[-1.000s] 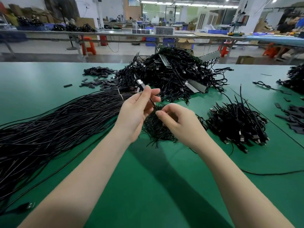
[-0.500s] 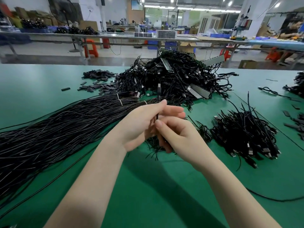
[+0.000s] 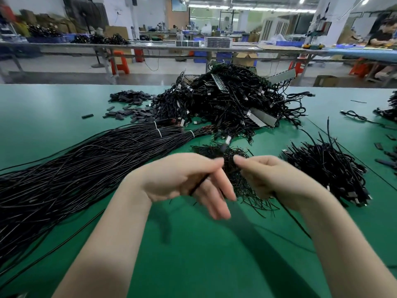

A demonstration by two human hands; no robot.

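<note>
My left hand point(image 3: 184, 181) pinches a thin black cable point(image 3: 198, 186) between thumb and forefinger. The cable's plug end point(image 3: 226, 144) sticks up beyond the fingertips. My right hand point(image 3: 272, 179) is a little to the right with its fingers curled. It grips the same cable's slack, which trails off below the wrist toward the lower right point(image 3: 295, 222). Both hands hover over a small heap of short black wire ties point(image 3: 247, 190) on the green table point(image 3: 193, 254). Motion blur hides the exact finger contact.
A long bundle of straight black cables point(image 3: 75, 168) fans out to the left. A big tangle of cables and grey strips point(image 3: 225, 104) rises behind. A pile of coiled cables point(image 3: 326, 168) lies on the right. Small black sleeves point(image 3: 133, 110) are scattered at the back left.
The hands met in front of me, then drew slightly apart. The left hand turned palm-down with the plug end now pointing away.
</note>
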